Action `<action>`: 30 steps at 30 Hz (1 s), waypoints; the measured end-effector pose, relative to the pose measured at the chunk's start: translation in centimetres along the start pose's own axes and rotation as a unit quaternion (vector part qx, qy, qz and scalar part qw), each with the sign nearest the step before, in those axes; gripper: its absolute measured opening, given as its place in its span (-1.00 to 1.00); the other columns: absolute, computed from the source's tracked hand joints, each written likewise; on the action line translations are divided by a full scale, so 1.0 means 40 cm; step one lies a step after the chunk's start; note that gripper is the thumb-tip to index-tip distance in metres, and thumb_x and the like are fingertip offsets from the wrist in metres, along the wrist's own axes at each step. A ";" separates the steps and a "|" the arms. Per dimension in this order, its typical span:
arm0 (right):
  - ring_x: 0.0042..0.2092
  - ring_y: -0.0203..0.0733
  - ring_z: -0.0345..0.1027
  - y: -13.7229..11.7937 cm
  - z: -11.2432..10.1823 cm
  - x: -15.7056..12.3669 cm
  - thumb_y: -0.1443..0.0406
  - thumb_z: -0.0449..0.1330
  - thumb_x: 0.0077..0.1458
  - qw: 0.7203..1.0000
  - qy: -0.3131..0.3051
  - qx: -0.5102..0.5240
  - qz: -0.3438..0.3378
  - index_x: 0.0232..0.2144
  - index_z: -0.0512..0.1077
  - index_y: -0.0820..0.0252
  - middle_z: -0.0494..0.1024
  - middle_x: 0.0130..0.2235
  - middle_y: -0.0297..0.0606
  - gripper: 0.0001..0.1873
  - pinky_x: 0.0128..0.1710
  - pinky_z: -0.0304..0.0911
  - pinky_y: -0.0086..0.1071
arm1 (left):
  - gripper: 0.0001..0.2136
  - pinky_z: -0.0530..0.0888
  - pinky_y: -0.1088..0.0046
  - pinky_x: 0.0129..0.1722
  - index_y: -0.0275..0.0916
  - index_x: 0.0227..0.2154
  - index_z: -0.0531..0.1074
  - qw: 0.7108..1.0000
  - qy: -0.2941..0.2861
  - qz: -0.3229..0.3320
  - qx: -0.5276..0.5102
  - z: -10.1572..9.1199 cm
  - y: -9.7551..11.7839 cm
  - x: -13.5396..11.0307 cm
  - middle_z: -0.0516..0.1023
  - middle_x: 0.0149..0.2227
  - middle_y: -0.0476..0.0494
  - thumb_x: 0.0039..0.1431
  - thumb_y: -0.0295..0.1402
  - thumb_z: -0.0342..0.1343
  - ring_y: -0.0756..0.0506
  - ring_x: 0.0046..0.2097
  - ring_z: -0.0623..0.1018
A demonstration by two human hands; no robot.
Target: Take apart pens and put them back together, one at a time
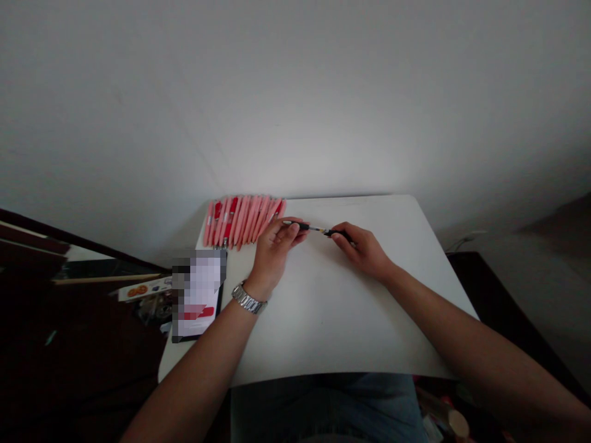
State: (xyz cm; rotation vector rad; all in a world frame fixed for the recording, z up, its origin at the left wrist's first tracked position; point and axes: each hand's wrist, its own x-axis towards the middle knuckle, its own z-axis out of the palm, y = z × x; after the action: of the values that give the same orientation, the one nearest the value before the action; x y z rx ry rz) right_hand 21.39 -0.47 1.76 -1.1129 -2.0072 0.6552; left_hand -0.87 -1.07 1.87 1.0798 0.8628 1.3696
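My left hand (274, 245), with a metal-band watch on its wrist, is closed in a pinch on the black front part of a pen (302, 226). A thin pale refill (316, 229) runs out of that part to the right. Its yellowish end meets the black pen barrel (329, 233), which the fingers of my right hand (364, 247) grip. Whether the refill's end is inside the barrel or just at its mouth, I cannot tell. Both hands are above the middle of the white table.
A row of several pink and red pens (237, 218) lies at the back left of the white table (318, 320). A tablet or phone (198, 301) with a blurred screen rests along the left edge. The wall (323, 111) stands behind the table.
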 end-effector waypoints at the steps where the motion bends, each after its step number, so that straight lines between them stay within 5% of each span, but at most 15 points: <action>1: -0.41 -0.26 0.28 -0.001 -0.001 0.000 0.06 0.04 0.38 1.000 -0.007 0.004 -0.001 -0.17 0.45 0.17 0.51 -0.39 -0.29 -0.66 -0.39 0.17 -0.38 | -0.72 0.59 0.37 0.01 -0.20 -0.15 0.57 1.000 0.000 0.000 0.002 0.000 0.000 0.000 0.65 -0.11 -0.17 0.19 -0.13 0.31 -0.05 -0.11 0.64; 8: -0.47 -0.28 0.21 0.002 -0.002 -0.004 0.03 -0.02 0.41 0.999 -0.029 0.029 0.012 -0.26 0.43 0.16 0.36 -0.50 -0.39 -0.61 -0.41 0.14 -0.38 | -0.71 0.59 0.35 0.01 -0.20 -0.13 0.57 1.000 -0.006 -0.002 -0.006 0.003 0.004 -0.002 0.64 -0.09 -0.19 0.21 -0.12 0.29 -0.06 -0.10 0.65; 15: -0.38 -0.24 0.32 0.017 0.009 -0.001 0.11 0.18 0.32 0.999 0.017 0.013 -0.038 0.09 0.42 0.08 0.46 -0.33 -0.30 -0.64 -0.34 0.26 -0.35 | -0.71 0.61 0.42 -0.10 -0.21 -0.21 0.58 0.998 0.053 0.005 -0.032 -0.002 -0.003 0.006 0.63 -0.22 -0.09 0.12 -0.13 0.37 -0.02 -0.21 0.65; 30: -0.33 -0.18 0.40 0.011 -0.005 0.001 0.14 0.05 0.41 0.997 -0.005 -0.019 -0.069 -0.05 0.49 0.15 0.54 -0.33 -0.22 -0.70 -0.30 0.27 -0.30 | -0.75 0.57 0.49 -0.09 -0.21 -0.23 0.65 0.999 0.031 0.017 -0.026 -0.005 -0.005 0.008 0.62 -0.14 -0.15 0.18 -0.14 0.33 0.00 -0.16 0.61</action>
State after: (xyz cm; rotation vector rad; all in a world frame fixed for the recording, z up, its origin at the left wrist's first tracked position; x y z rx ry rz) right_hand 21.75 -0.20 1.59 -0.9831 -2.0907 0.5540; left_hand -0.99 -0.73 1.66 1.0217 0.8530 1.4515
